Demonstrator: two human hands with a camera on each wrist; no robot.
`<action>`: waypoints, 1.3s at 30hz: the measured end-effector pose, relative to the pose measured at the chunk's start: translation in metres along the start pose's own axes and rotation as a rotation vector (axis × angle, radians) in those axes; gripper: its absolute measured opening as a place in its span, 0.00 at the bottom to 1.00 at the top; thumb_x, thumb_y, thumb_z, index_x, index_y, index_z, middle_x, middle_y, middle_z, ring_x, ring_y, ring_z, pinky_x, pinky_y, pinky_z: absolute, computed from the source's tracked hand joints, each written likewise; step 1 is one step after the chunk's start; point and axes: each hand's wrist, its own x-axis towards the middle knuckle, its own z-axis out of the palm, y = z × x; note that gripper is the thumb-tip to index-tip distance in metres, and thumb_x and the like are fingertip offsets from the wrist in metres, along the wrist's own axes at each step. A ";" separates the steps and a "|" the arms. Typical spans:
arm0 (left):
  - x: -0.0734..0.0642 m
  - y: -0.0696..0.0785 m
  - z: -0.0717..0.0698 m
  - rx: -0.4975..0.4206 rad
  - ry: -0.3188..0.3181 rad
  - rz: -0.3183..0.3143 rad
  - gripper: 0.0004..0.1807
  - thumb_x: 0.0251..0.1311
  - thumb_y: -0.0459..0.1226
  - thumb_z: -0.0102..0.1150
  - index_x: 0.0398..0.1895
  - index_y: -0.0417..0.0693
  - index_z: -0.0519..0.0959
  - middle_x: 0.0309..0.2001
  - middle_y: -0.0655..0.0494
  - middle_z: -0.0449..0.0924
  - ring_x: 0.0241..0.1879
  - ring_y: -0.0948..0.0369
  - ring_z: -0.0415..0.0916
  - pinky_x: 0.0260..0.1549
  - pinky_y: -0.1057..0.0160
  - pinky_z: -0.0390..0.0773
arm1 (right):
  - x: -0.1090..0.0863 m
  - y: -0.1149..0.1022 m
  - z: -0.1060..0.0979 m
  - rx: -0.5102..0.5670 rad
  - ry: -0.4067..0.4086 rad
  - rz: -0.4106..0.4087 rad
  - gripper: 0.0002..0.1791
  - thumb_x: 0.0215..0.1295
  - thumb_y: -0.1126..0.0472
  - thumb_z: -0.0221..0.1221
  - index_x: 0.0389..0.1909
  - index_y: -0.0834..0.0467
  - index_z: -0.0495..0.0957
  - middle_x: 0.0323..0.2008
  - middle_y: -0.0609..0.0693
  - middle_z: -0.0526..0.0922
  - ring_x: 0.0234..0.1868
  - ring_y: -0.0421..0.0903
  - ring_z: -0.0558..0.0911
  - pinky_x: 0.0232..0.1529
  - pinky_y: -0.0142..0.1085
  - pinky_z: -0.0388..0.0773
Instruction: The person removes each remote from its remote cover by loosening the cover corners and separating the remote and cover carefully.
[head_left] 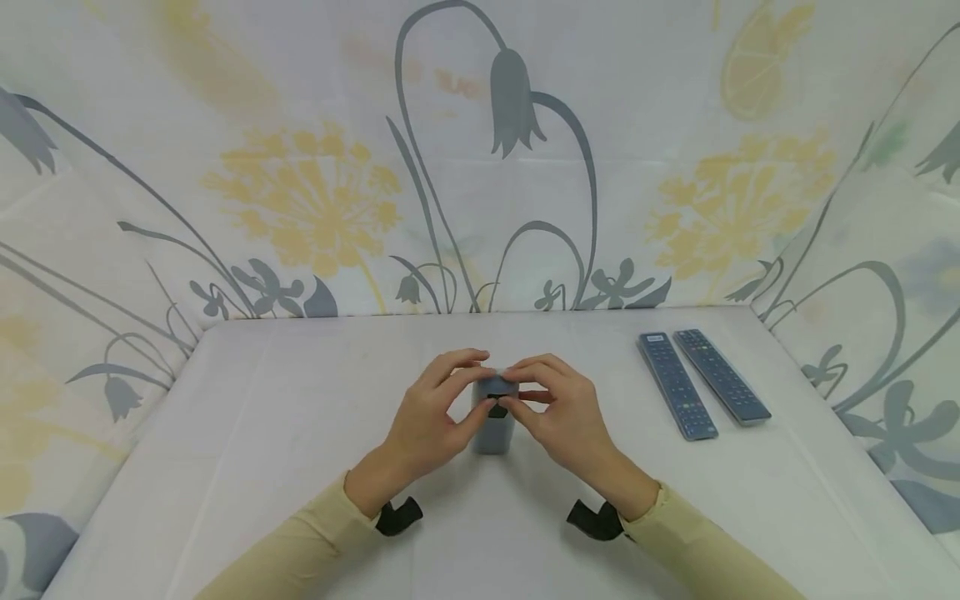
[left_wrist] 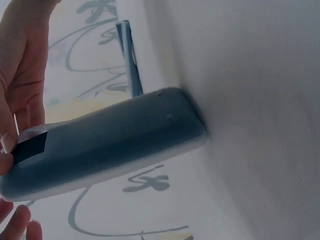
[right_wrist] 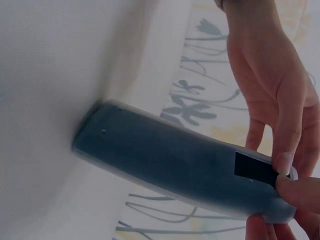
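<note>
A grey-blue remote control [head_left: 492,437] stands on end on the white table, its smooth back towards me. Near its upper end is a black rectangular patch [right_wrist: 253,166]. My left hand [head_left: 427,421] holds the upper end from the left, thumb tip at the patch and fingers over the top. From the right, my right hand [head_left: 573,417] grips the same end, its thumb beside the other thumb. In the left wrist view the remote [left_wrist: 115,137] leans slightly, its lower end on the cloth. The fingers partly cover the patch, and the button side faces away.
Two more remote controls lie buttons up at the right, one [head_left: 677,386] beside the other [head_left: 722,375]. A flower-patterned cloth [head_left: 465,208] rises behind and at both sides of the table [head_left: 300,400]. Black mounts [head_left: 399,517] stick out at both wrists.
</note>
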 end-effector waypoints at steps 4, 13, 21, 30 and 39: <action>0.002 -0.001 -0.002 0.079 0.031 0.131 0.17 0.55 0.30 0.70 0.48 0.38 0.81 0.55 0.46 0.77 0.54 0.53 0.76 0.48 0.61 0.79 | 0.000 0.001 0.000 -0.010 0.007 -0.050 0.18 0.50 0.76 0.72 0.43 0.62 0.84 0.44 0.53 0.82 0.44 0.50 0.84 0.38 0.34 0.83; 0.007 -0.001 0.000 0.087 0.024 0.172 0.15 0.55 0.29 0.69 0.47 0.36 0.83 0.50 0.48 0.81 0.49 0.54 0.78 0.49 0.63 0.79 | 0.002 0.004 -0.004 -0.009 0.020 -0.078 0.18 0.50 0.77 0.71 0.44 0.63 0.84 0.44 0.54 0.82 0.44 0.51 0.85 0.38 0.35 0.83; 0.008 -0.002 0.002 0.122 0.022 0.166 0.15 0.53 0.27 0.70 0.46 0.36 0.84 0.49 0.48 0.82 0.48 0.54 0.80 0.47 0.63 0.80 | 0.003 0.005 -0.004 -0.247 -0.002 -0.137 0.19 0.48 0.72 0.75 0.43 0.62 0.82 0.47 0.55 0.77 0.46 0.49 0.81 0.42 0.37 0.82; 0.008 -0.001 0.005 0.140 0.028 0.178 0.17 0.51 0.26 0.69 0.48 0.35 0.84 0.49 0.47 0.82 0.48 0.54 0.81 0.46 0.63 0.81 | 0.002 0.003 -0.006 -0.386 0.020 -0.230 0.21 0.44 0.69 0.78 0.42 0.65 0.84 0.44 0.53 0.80 0.43 0.47 0.84 0.38 0.36 0.82; 0.009 0.001 0.005 0.144 0.020 0.185 0.17 0.51 0.26 0.69 0.47 0.36 0.84 0.48 0.47 0.82 0.47 0.54 0.81 0.45 0.64 0.81 | -0.003 0.002 -0.005 -0.400 0.059 -0.226 0.21 0.44 0.70 0.78 0.42 0.65 0.85 0.44 0.53 0.82 0.42 0.47 0.85 0.39 0.36 0.82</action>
